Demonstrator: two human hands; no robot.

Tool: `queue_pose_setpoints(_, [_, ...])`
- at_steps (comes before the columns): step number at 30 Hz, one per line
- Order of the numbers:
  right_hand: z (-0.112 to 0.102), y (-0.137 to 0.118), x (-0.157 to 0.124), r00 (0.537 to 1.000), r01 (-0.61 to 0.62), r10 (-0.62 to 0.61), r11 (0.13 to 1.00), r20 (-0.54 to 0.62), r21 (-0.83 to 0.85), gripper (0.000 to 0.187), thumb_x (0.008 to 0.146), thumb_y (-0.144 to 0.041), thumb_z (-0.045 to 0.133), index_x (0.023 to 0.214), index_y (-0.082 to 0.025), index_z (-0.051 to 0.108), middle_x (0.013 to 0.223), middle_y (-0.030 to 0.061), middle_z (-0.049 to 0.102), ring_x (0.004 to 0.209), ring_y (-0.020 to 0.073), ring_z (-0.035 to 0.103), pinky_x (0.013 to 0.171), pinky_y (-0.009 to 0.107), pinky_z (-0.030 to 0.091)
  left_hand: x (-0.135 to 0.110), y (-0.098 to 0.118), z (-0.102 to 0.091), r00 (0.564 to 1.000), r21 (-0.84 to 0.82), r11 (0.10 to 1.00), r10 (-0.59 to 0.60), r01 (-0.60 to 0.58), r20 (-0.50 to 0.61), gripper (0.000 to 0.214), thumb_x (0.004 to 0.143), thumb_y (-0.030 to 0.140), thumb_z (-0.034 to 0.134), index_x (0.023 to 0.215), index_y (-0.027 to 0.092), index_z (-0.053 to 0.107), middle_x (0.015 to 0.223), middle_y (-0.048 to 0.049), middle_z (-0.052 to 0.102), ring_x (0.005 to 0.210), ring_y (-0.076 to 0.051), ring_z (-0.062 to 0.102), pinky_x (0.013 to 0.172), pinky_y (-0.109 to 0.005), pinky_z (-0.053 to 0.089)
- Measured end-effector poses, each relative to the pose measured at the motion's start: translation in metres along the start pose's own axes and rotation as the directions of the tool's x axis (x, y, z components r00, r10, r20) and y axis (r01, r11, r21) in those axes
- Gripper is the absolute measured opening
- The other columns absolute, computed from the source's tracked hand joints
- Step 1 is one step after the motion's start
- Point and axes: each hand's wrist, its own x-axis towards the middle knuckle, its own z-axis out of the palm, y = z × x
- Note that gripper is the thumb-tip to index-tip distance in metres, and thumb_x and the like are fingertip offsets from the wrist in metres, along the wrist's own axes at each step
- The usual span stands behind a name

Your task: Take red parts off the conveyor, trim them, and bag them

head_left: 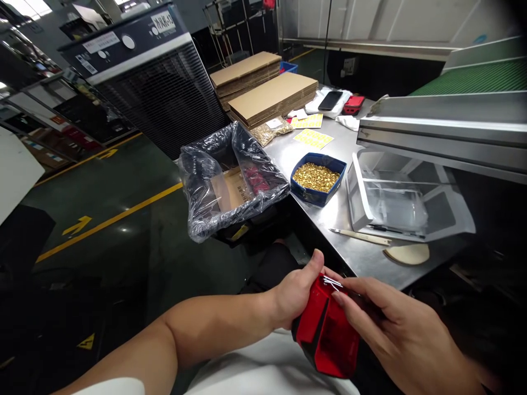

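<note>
Close to my body I hold a glossy red and black plastic part [329, 334] that looks like a lamp housing. My left hand [294, 296] is wrapped round its upper left side, thumb pointing up. At its top end are several thin silvery pins or wires [331, 283]. The thumb and fingers of my right hand [387, 318] pinch at these, touching the red part's upper edge. Whether the pins are fixed to the part I cannot tell. On the steel table [304, 219] beyond, a blue tray [312, 196] holds many small brass-coloured pieces.
Left of the table stands a bin lined with clear plastic [197, 219], with cardboard inside. A white-framed clear container [356, 203], tweezers [362, 236] and a tan rounded pad [407, 254] lie right. Cardboard stacks [274, 96], a phone [330, 100] and a green conveyor [481, 79] are behind.
</note>
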Motion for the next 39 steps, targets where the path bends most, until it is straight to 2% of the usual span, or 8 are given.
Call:
queue_pose_setpoints(4, [0.001,0.002,-0.003,0.998,0.05,-0.048,0.998,-0.049,0.041,0.016,0.091,-0.041,0.06,0.104,-0.037,0.067,0.087,-0.0084,0.074,0.065,0.0058,0.068,0.056,0.007,0.052,0.0,-0.002,0.001,1.0,0.002,1.0,-0.01,0.01,-0.021,0.081,0.072,0.088,0.05,0.095,0.013,0.068,0.08,-0.0066,0.065,0.065,-0.015,0.059,0.071,-0.028,0.049])
queue_pose_setpoints(6, [0.002,0.002,-0.008,0.996,0.001,0.009,0.994,-0.088,0.113,0.015,0.09,-0.04,0.061,0.103,-0.035,0.068,0.084,-0.008,0.074,0.061,0.0066,0.068,0.052,0.008,0.051,0.001,-0.003,0.001,1.0,-0.004,1.0,-0.005,0.005,-0.023,0.085,0.066,0.091,0.054,0.097,0.013,0.068,0.081,-0.0068,0.065,0.067,-0.015,0.059,0.072,-0.029,0.049])
queue_pose_setpoints(8, [0.003,0.001,-0.014,0.985,-0.113,0.137,0.969,-0.101,0.219,0.017,0.088,-0.042,0.063,0.101,-0.031,0.069,0.077,-0.0069,0.073,0.053,0.0083,0.066,0.046,0.01,0.05,0.002,-0.003,0.001,1.0,-0.014,1.0,0.011,-0.012,-0.028,0.088,0.061,0.092,0.056,0.099,0.014,0.068,0.084,-0.0075,0.066,0.071,-0.017,0.06,0.074,-0.03,0.049])
queue_pose_setpoints(12, [0.012,-0.005,-0.023,0.924,-0.369,0.379,0.845,0.055,0.387,0.033,0.084,-0.051,0.064,0.103,-0.025,0.067,0.07,-0.0029,0.071,0.048,0.0136,0.064,0.042,0.017,0.052,0.002,-0.003,0.002,0.996,0.007,0.998,0.066,-0.066,-0.054,0.093,0.059,0.095,0.053,0.102,0.013,0.068,0.088,-0.0091,0.066,0.076,-0.018,0.061,0.076,-0.032,0.047])
queue_pose_setpoints(16, [0.021,-0.012,-0.026,0.874,-0.476,0.461,0.748,0.154,0.463,0.044,0.081,-0.058,0.065,0.108,-0.023,0.065,0.076,0.0009,0.072,0.05,0.0156,0.064,0.044,0.021,0.054,0.0,-0.001,0.005,0.992,0.036,0.993,0.113,-0.111,-0.049,0.093,0.061,0.094,0.055,0.105,0.013,0.066,0.091,-0.0109,0.066,0.081,-0.021,0.061,0.081,-0.035,0.047])
queue_pose_setpoints(29, [0.027,-0.02,-0.023,0.819,-0.55,0.543,0.655,0.184,0.518,0.05,0.077,-0.061,0.066,0.106,-0.02,0.066,0.082,0.0065,0.072,0.062,0.0207,0.068,0.053,0.026,0.058,0.0,-0.001,0.006,0.98,0.092,0.977,0.198,-0.195,-0.033,0.097,0.061,0.096,0.05,0.109,0.013,0.063,0.089,-0.0101,0.064,0.081,-0.02,0.058,0.079,-0.035,0.045])
queue_pose_setpoints(36, [0.023,-0.022,-0.021,0.832,-0.527,0.517,0.625,0.202,0.576,0.046,0.08,-0.057,0.067,0.102,-0.016,0.066,0.076,0.0066,0.071,0.062,0.0201,0.068,0.052,0.025,0.057,-0.001,0.0,0.006,0.975,0.083,0.974,0.215,-0.211,-0.05,0.095,0.062,0.095,0.051,0.109,0.013,0.064,0.086,-0.0072,0.063,0.075,-0.017,0.058,0.075,-0.03,0.046])
queue_pose_setpoints(39, [0.018,-0.015,-0.022,0.841,-0.5,0.52,0.643,0.148,0.58,0.046,0.079,-0.056,0.068,0.105,-0.018,0.066,0.08,0.0063,0.073,0.061,0.0211,0.069,0.052,0.027,0.06,-0.001,0.0,0.006,0.98,0.039,0.982,0.187,-0.185,-0.064,0.094,0.062,0.094,0.052,0.109,0.014,0.064,0.086,-0.0069,0.064,0.073,-0.016,0.058,0.072,-0.029,0.046])
